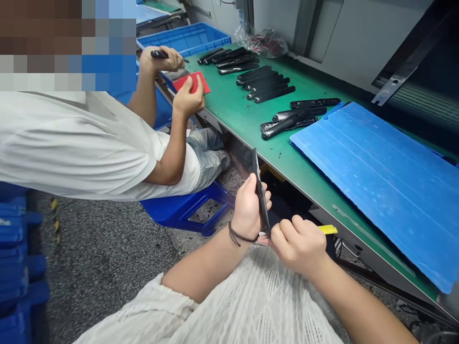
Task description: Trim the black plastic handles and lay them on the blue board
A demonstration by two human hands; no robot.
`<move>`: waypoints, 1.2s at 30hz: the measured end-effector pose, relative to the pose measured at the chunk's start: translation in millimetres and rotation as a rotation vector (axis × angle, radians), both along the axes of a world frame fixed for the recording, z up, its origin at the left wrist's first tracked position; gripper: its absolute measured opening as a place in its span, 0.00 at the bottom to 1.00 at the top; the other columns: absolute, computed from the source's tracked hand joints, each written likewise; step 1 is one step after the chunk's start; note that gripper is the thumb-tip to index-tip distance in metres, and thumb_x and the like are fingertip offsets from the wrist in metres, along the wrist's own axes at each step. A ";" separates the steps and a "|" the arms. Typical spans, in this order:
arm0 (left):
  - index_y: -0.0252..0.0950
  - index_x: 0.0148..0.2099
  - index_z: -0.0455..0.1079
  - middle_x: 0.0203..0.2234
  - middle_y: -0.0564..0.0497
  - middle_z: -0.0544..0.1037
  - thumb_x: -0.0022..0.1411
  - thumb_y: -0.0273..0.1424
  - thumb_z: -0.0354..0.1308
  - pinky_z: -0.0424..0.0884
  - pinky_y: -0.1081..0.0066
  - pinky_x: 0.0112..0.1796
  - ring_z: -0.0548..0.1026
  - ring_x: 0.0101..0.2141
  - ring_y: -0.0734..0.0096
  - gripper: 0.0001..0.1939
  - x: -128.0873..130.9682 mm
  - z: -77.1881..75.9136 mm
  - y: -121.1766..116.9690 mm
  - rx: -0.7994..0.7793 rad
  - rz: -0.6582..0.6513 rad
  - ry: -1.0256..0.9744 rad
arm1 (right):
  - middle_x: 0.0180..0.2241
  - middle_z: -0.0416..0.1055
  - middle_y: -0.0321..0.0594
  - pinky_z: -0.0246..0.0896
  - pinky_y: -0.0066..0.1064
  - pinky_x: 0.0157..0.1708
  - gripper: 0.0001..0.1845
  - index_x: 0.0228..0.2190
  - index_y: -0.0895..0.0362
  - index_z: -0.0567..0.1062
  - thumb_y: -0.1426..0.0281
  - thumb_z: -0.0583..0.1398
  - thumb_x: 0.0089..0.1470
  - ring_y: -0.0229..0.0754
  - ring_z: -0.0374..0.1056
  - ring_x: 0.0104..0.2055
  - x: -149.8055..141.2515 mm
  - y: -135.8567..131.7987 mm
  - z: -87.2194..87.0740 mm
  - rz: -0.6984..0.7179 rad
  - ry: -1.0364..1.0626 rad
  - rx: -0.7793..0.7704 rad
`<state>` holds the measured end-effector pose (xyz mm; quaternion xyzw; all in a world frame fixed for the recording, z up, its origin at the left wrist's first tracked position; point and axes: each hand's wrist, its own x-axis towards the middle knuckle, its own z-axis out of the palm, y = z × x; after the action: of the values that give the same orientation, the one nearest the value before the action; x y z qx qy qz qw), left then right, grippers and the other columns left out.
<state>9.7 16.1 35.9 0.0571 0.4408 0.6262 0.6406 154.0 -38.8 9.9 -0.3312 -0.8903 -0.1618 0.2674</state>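
Left grip [247, 212]: curled around the black strip, fingers wrapped on its flat side and the thumb side against its edge, holding it nearly upright; a dark cord bracelet [239, 236] sits on the wrist.

Right grip [297, 246]: fingers pressed together, pinching a yellow-handled tool [328, 230] just below the left grip; the tool's tip is hidden by the fingers, so where it meets the strip cannot be told.

Black strip [261, 191]: long, narrow and thin, held in the left grip, with its lower end beside the right grip. It looks light and stiff but possibly slim enough to flex or snap under a side load. The smooth, faintly glossy face may be slippery, so the long edges seem the safest place to hold. Whether it is plastic or metal cannot be told.

Surface: a green-topped bench [304, 157] with a metal edge, ahead of both grips.

Blue sheet: a corrugated plastic sheet [376, 191] lies on the surface, ahead and to the right of the right grip.

Other strips: rows of similar black strips [267, 88] lie on the surface, well ahead of the grips.

Co-worker: further ahead and to the left, a person in a white T-shirt [79, 148] holds a black piece in one hand [161, 59] and a red card in the other [188, 98].
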 end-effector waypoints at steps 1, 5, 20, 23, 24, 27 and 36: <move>0.37 0.42 0.66 0.21 0.61 0.61 0.76 0.41 0.52 0.51 0.81 0.14 0.55 0.14 0.83 0.13 -2.9 -1.1 2.4 -0.033 0.021 -0.005 | 0.21 0.56 0.36 0.37 0.39 0.28 0.22 0.24 0.53 0.67 0.55 0.59 0.67 0.42 0.47 0.28 -0.3 -0.6 -4.2 0.001 0.018 -0.022; 0.37 0.42 0.65 0.21 0.60 0.63 0.77 0.38 0.49 0.52 0.80 0.14 0.57 0.14 0.82 0.12 -19.3 -6.5 12.2 -0.110 0.088 0.004 | 0.30 0.66 0.41 0.48 0.36 0.28 0.15 0.44 0.58 0.75 0.60 0.55 0.70 0.44 0.58 0.33 4.4 -0.3 -21.6 -0.099 0.061 -0.252; 0.33 0.42 0.69 0.24 0.54 0.69 0.76 0.37 0.50 0.67 0.76 0.24 0.68 0.21 0.76 0.13 -15.5 -36.0 13.6 -0.145 0.110 0.009 | 0.29 0.69 0.35 0.60 0.29 0.30 0.04 0.37 0.54 0.74 0.68 0.62 0.65 0.36 0.65 0.29 -27.0 0.0 -11.7 0.104 0.729 -0.779; 0.33 0.44 0.71 0.38 0.45 0.78 0.67 0.39 0.64 0.75 0.68 0.42 0.78 0.38 0.66 0.13 -23.7 -45.0 4.3 0.016 0.064 0.418 | 0.27 0.65 0.32 0.55 0.27 0.27 0.05 0.34 0.55 0.72 0.70 0.63 0.64 0.34 0.61 0.27 -22.5 -3.6 1.4 0.104 0.863 -0.742; 0.34 0.47 0.72 0.44 0.43 0.78 0.64 0.41 0.67 0.74 0.66 0.48 0.78 0.46 0.63 0.17 -27.9 -45.9 -0.3 0.127 0.104 0.633 | 0.27 0.65 0.32 0.54 0.27 0.27 0.06 0.34 0.55 0.71 0.70 0.64 0.64 0.34 0.61 0.27 -19.5 -5.0 6.3 0.106 0.879 -0.757; 0.37 0.51 0.74 0.49 0.41 0.78 0.69 0.49 0.58 0.69 0.58 0.55 0.75 0.53 0.57 0.21 -37.4 -40.9 -15.9 0.650 0.127 1.138 | 0.27 0.63 0.31 0.51 0.28 0.26 0.09 0.34 0.55 0.71 0.66 0.64 0.65 0.33 0.58 0.26 -11.8 -10.6 19.4 0.150 0.881 -0.843; 0.38 0.26 0.60 0.17 0.53 0.64 0.75 0.34 0.43 0.58 0.63 0.31 0.61 0.21 0.71 0.22 -31.7 -26.6 -21.1 1.132 -0.316 1.140 | 0.30 0.62 0.37 0.48 0.33 0.31 0.11 0.42 0.58 0.72 0.73 0.49 0.71 0.39 0.55 0.31 19.3 -16.6 34.4 0.149 0.436 -0.615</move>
<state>-22.0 -5.0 9.2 0.7430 0.3027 0.5309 0.2729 173.3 -55.4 44.3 -0.3570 -0.8412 0.2070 0.3494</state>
